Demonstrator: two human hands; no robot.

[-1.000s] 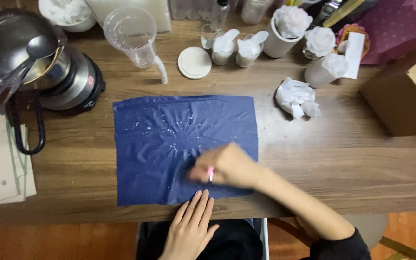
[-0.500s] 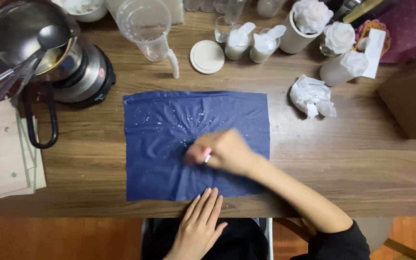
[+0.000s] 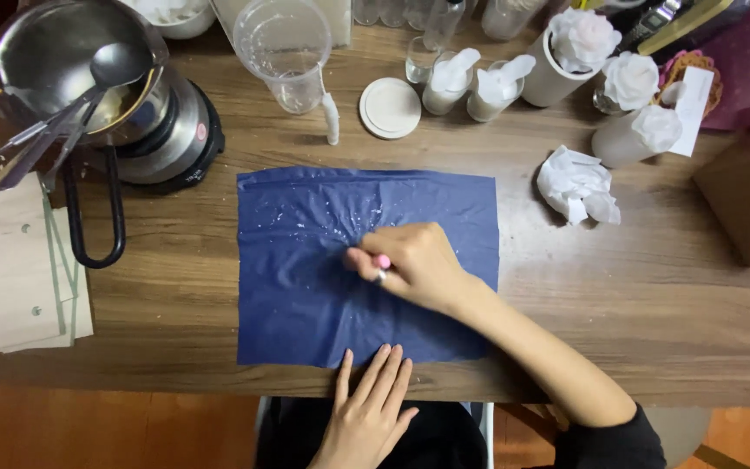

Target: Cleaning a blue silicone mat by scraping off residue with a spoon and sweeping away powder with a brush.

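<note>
The right hand (image 3: pixel 418 265) is curled around what looks like a small pink-tipped tool (image 3: pixel 381 263), pressed on the middle of the blue sheet (image 3: pixel 305 287) on the wooden table (image 3: pixel 653 304). The left hand (image 3: pixel 366 412) lies flat, fingers spread, on the sheet's near edge.

Table (image 3: pixel 653 295): wood-grain surface, brown, smooth with a dull sheen. Blue sheet (image 3: pixel 305 287), centre of frame: thin, crinkled, faintly glossy plastic-like film flecked with white specks. Pot (image 3: pixel 54 61), upper left: polished, reflective metal. Cup (image 3: pixel 284 52), top centre: clear plastic. Wad (image 3: pixel 576 184), right of centre: crumpled white paper, matt.
</note>
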